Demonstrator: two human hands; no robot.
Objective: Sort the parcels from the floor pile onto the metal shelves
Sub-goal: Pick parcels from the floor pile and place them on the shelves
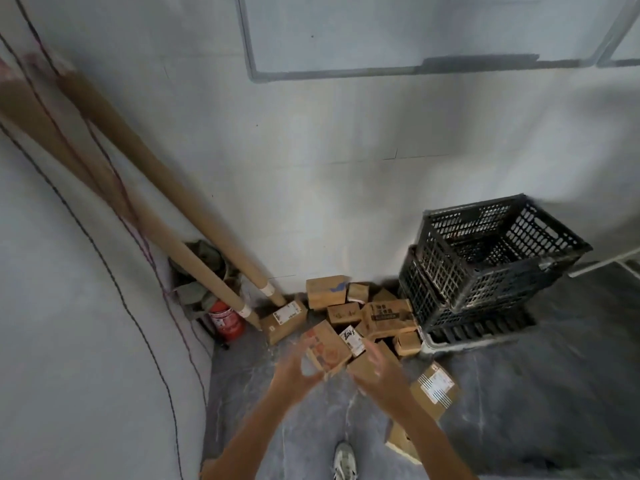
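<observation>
Left of the stacked black plastic crates (485, 265), our left hand (294, 374) grips a small brown cardboard parcel (327, 351); our right hand (375, 372) hovers spread, empty. Held one-handed, it may slip.

On my screen almost nothing reads cleanly: the white-labelled small box (351, 339) carries bold black brush-style lettering, something like "BEN", though blur keeps me unsure. The small brown cardboard carton (327, 351) nearest the camera has red-orange printing and the flat brown box (388, 315) behind it has dark block print, both too smeared for me to read. A white shipping label (285, 312) with dark print sits on the long brown box (289, 329), a striped one on the brown parcel (425, 407) further right, and the red fire extinguisher (230, 329) wears a pale label, all illegible.
</observation>
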